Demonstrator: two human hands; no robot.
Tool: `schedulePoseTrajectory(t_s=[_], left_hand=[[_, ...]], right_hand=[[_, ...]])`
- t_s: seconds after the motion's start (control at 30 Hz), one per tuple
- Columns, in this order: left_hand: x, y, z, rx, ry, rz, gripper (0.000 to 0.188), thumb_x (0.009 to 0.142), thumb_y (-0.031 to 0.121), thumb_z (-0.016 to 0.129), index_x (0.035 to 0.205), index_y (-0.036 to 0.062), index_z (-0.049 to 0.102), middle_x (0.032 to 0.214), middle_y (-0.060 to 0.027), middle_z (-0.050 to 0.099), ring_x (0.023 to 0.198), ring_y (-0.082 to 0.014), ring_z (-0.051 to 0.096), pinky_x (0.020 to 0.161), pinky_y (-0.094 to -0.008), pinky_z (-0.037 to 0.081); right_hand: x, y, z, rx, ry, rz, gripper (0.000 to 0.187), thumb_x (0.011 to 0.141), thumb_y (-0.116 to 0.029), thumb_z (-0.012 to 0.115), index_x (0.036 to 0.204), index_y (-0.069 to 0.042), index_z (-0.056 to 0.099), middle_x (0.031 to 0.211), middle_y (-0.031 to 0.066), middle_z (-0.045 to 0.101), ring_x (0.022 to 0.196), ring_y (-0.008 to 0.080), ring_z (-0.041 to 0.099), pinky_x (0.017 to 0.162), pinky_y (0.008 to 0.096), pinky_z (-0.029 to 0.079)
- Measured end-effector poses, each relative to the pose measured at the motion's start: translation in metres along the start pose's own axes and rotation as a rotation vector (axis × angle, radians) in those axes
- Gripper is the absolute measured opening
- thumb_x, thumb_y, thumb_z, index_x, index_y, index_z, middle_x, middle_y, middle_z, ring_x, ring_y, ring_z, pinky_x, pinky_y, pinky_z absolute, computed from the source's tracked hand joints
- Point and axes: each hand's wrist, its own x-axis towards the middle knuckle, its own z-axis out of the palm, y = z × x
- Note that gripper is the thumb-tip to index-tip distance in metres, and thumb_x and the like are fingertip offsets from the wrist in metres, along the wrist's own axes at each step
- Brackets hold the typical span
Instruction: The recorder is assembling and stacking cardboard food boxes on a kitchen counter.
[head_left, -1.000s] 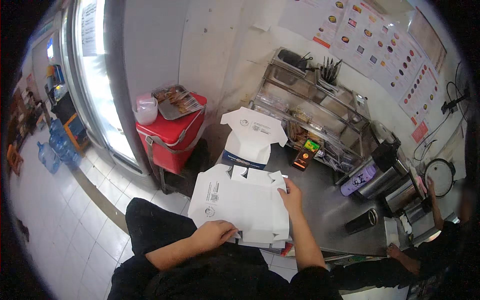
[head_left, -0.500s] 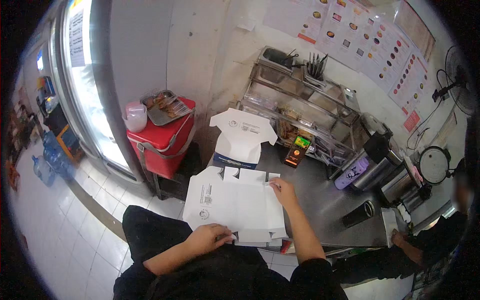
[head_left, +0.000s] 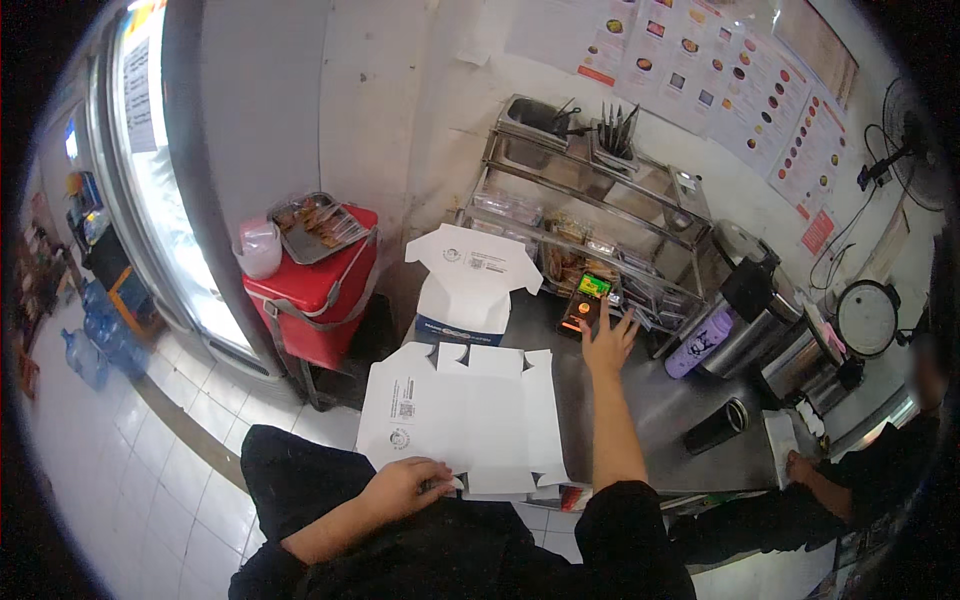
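Observation:
A white cardboard box blank (head_left: pixel 480 400) lies unfolded along the near edge of the steel counter. My left hand (head_left: pixel 412 487) is at its near edge, fingers curled together around a small flap. My right hand (head_left: pixel 608 345) is raised over the counter, its fingers spread and nothing in them. Just beyond those fingertips is a small dark device (head_left: pixel 586 304) with a lit green and orange face. A partly folded white and blue box (head_left: pixel 465 295) stands behind the blank, its lid flaps up.
Behind the device stands a metal rack (head_left: pixel 600 215) with packaged goods and a knife holder. On the right are a purple bottle (head_left: pixel 699 345), a black tumbler (head_left: pixel 716 427) and large steel pots (head_left: pixel 740 295). A red cooler (head_left: pixel 320 290) bears a tray. Another person's arm (head_left: pixel 820 485) reaches the counter's right end.
My right hand has let go of the blank's far right flap and moved up and right to the device, fingers spreading. My left hand stays at the near edge.

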Motion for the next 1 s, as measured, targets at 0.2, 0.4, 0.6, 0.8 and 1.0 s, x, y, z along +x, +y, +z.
schedulePoseTrajectory(t_s=[0.2, 0.4, 0.6, 0.8, 1.0], left_hand=[[-0.002, 0.000, 0.000, -0.011, 0.005, -0.036, 0.025, 0.087, 0.025, 0.071, 0.099, 0.0034, 0.071, 0.104, -0.0116, 0.070, 0.098, -0.0294, 0.067, 0.086, -0.0374, 0.054], [-0.003, -0.001, -0.002, -0.011, -0.049, -0.037, 0.021, 0.088, 0.022, 0.071, 0.102, 0.0063, 0.070, 0.111, -0.0116, 0.069, 0.106, -0.0276, 0.066, 0.092, -0.0380, 0.053], [-0.004, -0.001, -0.003, -0.058, -0.042, -0.073, 0.020, 0.088, 0.021, 0.071, 0.101, 0.0059, 0.070, 0.112, -0.0116, 0.069, 0.108, -0.0269, 0.065, 0.094, -0.0379, 0.052], [-0.003, -0.003, -0.003, -0.072, -0.054, -0.055, 0.022, 0.087, 0.022, 0.072, 0.101, 0.0051, 0.069, 0.111, -0.0113, 0.069, 0.107, -0.0271, 0.065, 0.093, -0.0378, 0.052], [-0.004, -0.001, -0.001, -0.063, -0.029, -0.051, 0.022, 0.086, 0.020, 0.072, 0.102, 0.0050, 0.069, 0.111, -0.0100, 0.069, 0.109, -0.0269, 0.064, 0.093, -0.0376, 0.052]], right_hand=[[0.011, 0.001, 0.010, -0.150, 0.034, 0.001, 0.074, 0.088, -0.064, 0.055, 0.152, -0.039, 0.028, 0.159, 0.0257, 0.004, 0.143, 0.0542, 0.007, 0.107, 0.0697, 0.023], [0.015, 0.002, 0.009, -0.100, -0.012, 0.039, 0.077, 0.085, -0.066, 0.058, 0.151, -0.039, 0.030, 0.160, 0.0247, 0.004, 0.143, 0.0536, 0.007, 0.107, 0.0699, 0.023], [-0.004, -0.002, -0.011, 0.111, 0.269, -0.107, 0.075, 0.087, -0.052, 0.065, 0.150, -0.021, 0.037, 0.155, 0.0269, 0.022, 0.141, 0.0505, 0.022, 0.110, 0.0604, 0.028], [-0.084, -0.029, -0.011, 0.601, -0.383, -0.141, 0.071, 0.084, -0.028, 0.072, 0.143, -0.002, 0.042, 0.136, 0.0291, 0.049, 0.128, 0.0431, 0.047, 0.110, 0.0436, 0.035], [-0.118, -0.046, -0.025, 0.470, -0.263, -0.368, 0.080, 0.082, -0.022, 0.073, 0.148, -0.004, 0.032, 0.139, 0.0289, 0.046, 0.129, 0.0425, 0.045, 0.109, 0.0434, 0.036]])
